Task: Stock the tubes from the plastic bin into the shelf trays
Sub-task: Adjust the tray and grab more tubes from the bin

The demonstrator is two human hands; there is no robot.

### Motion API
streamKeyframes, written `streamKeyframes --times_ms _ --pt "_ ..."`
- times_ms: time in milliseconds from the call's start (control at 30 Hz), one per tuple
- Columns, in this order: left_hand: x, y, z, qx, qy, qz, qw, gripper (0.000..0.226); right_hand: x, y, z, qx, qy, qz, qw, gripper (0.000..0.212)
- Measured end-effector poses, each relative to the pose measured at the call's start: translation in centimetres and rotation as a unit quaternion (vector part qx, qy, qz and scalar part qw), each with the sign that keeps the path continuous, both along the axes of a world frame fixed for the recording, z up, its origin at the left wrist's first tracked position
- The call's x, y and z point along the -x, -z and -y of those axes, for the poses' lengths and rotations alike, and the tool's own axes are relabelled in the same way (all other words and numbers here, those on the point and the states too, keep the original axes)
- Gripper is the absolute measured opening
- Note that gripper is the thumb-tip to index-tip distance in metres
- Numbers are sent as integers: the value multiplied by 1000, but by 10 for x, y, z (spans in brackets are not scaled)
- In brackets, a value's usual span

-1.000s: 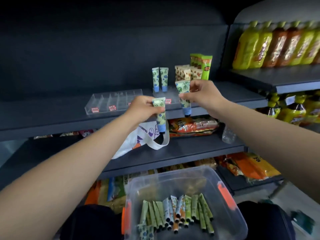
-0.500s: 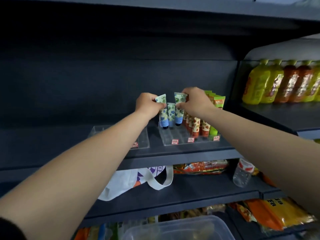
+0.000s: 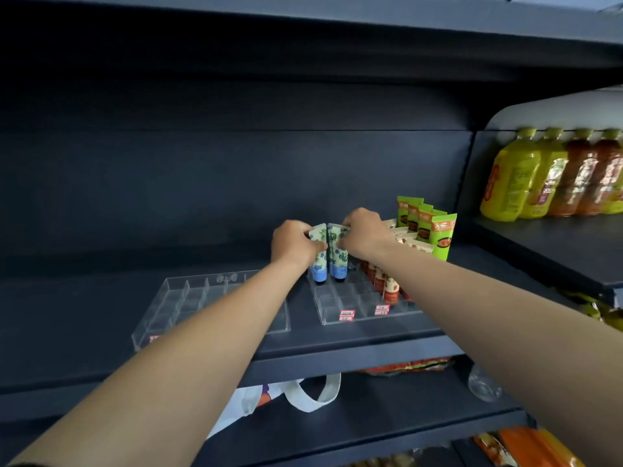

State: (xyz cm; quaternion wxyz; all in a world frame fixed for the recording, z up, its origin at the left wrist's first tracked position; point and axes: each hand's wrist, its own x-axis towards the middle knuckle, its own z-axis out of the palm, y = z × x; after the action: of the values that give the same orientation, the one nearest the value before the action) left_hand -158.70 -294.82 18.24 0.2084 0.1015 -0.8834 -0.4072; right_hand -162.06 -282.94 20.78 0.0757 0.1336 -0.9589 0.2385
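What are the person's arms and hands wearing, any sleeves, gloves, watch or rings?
Both forearms are bare right up to the frame edges. The left hand and right hand have no gloves, and no watch, bracelet or ring shows on either wrist or the visible fingers. Only a thin dark sliver at the bottom-left corner, by the left upper arm, might be a sleeve edge; too little shows to tell.

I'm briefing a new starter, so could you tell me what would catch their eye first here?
Two hands, left and right, meet at mid-shelf, each pinching a blue-capped tube cap-down into the right clear tray. Beside them stand bright green packets; yellow and red bottles line the shelf at far right.
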Motion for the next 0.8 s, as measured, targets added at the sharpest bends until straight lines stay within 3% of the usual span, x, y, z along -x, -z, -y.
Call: streamKeyframes --times_ms 133,233,433,733,800 --pt "5 5 0 31 8 24 999 16 7 9 4 -23 3 17 1000 11" --pt "7 6 1 51 5 36 998 36 8 9 4 -29 8 21 999 10" --pt "7 2 -1 72 13 47 996 37 11 4 5 -43 6 13 999 13" --pt "0 -1 -2 92 16 33 995 17 4 -6 2 -85 2 -1 996 24" --pt "-1 -5 -1 96 15 25 995 23 1 -9 -1 -83 -2 -11 996 26"
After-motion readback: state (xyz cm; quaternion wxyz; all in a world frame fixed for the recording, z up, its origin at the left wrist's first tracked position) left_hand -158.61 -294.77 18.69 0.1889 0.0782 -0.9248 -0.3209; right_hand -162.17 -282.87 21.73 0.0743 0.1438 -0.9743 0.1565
